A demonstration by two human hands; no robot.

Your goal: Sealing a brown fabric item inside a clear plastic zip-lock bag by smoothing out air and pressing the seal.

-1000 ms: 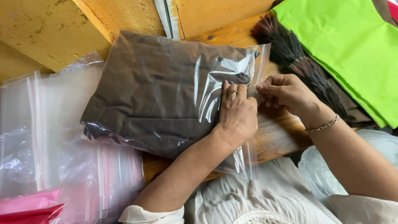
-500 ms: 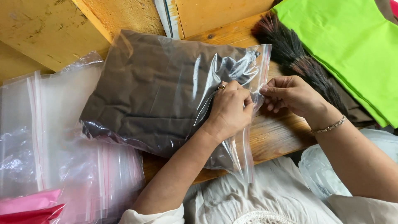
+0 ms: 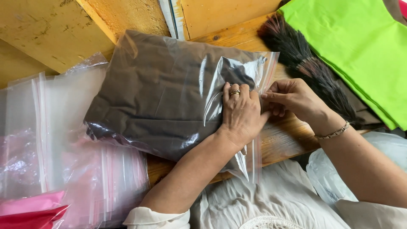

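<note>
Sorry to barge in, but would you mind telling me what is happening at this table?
A person is packing a folded dark brown cloth into a clear zip bag. The left hand presses flat on the bag near its open end, while the right hand pinches the bag's seal strip at the edge. A stack of empty zip bags lies to the left, with a dark brush and green fabric to the right.

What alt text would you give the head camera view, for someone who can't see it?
A person's left hand presses flat on a clear zip bag holding folded dark brown cloth, while the right hand pinches the bag's open edge. The bag lies on a wooden table, with a stack of empty zip bags to the left and a dark brush and bright green fabric to the right.
</note>
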